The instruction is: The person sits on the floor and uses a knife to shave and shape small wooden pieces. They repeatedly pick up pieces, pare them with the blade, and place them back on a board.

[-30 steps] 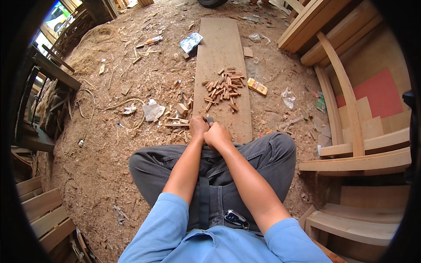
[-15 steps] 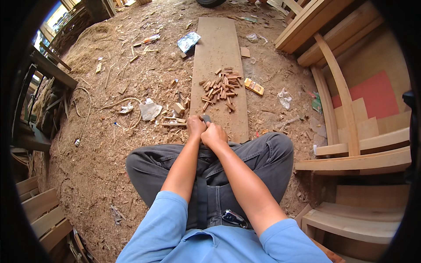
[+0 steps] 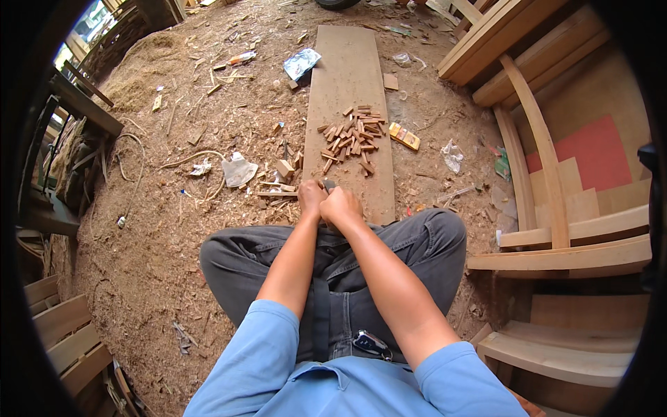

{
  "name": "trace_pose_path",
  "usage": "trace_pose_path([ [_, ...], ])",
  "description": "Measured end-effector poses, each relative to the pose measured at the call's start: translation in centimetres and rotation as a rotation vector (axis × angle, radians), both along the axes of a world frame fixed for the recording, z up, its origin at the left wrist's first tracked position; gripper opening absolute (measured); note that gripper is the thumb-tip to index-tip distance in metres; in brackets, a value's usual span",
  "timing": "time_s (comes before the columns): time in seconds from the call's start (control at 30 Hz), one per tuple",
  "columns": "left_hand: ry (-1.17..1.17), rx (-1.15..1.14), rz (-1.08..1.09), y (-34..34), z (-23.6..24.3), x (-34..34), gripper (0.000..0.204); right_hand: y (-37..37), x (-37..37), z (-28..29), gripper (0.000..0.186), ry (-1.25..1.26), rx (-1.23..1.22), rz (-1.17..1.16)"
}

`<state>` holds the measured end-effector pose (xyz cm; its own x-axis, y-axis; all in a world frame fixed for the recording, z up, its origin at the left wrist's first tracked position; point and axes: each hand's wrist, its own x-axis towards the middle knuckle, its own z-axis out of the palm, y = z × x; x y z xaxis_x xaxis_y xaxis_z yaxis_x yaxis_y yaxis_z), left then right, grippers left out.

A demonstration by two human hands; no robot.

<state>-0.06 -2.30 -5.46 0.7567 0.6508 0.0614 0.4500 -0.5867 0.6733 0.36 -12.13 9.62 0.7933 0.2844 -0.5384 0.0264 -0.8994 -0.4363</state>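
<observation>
Both hands meet over the near end of a long wooden board [image 3: 344, 66], just above my lap. My left hand [image 3: 312, 197] is closed, and whatever its fingers hold is hidden beneath it. Against it, my right hand [image 3: 341, 207] is wrapped round a flat, dark grey blade-like piece [image 3: 328, 185], whose tip shows between the two hands. Its lower part is covered, so the exact kind of tool cannot be made out. Beyond the hands, a loose pile of small reddish-brown wooden pieces [image 3: 354, 135] lies on the board.
Left of the board lie wood offcuts [image 3: 284, 169], a pale cloth-like scrap [image 3: 239, 171] and a blue-white packet [image 3: 301, 63]. A yellow pack [image 3: 404, 137] lies right of it. Wooden frames [image 3: 556, 236] stand at the right. Shavings and litter cover the ground.
My hands stay together over the board's near end, with the right hand shifted very slightly. The dark piece's tip is a little less tilted into view. The wooden pile looks unchanged.
</observation>
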Motion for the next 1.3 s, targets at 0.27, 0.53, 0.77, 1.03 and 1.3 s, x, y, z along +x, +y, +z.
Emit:
trace_pose_path([
  [0.27,-0.01,0.012,0.013,-0.2,0.0,0.1,0.012,-1.5,-1.1,-0.2,0.047,0.011,0.032,-0.047],
  [0.53,-0.006,0.027,0.009,-0.3,0.5,0.0,0.012,-1.7,-0.7,-1.4,0.04,0.011,0.09,-0.107],
  [0.77,0.049,-0.03,-0.003,-0.3,1.1,-0.1,0.013,-2.0,-0.9,-1.9,0.053,-0.013,0.106,-0.132],
  [1.03,-0.012,0.056,-0.023,-0.2,0.5,0.0,0.013,-1.9,-0.8,-2.0,0.053,0.038,0.115,-0.165],
  [1.3,0.067,0.042,-0.044,-0.2,1.0,-0.1,0.012,-2.3,-1.1,-1.6,0.041,0.019,0.131,-0.115],
])
